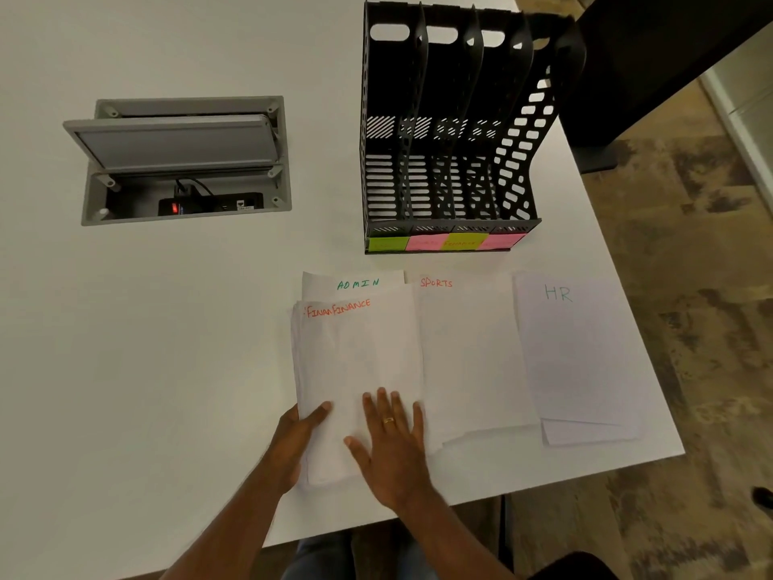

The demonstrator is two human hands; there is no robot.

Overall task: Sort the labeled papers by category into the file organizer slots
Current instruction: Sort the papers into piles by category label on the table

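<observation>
Four paper stacks (468, 362), one four-slot organizer (451, 131)

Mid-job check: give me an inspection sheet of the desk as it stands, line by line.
Surface: white table, near and right edges in view.
Job's things: black file organizer, slots look empty, coloured labels along its front; FINANCE stack lying over the ADMIN sheet; SPORTS stack; HR stack.
Clutter: nothing seen.
Grips: left hand holds the FINANCE stack's left edge, thumb on top; right hand lies flat on that stack, fingers straight.
Cables: open cable hatch in the table, black cable and a red light inside.
Surroundings: patterned brown floor, dark stand at right.
</observation>
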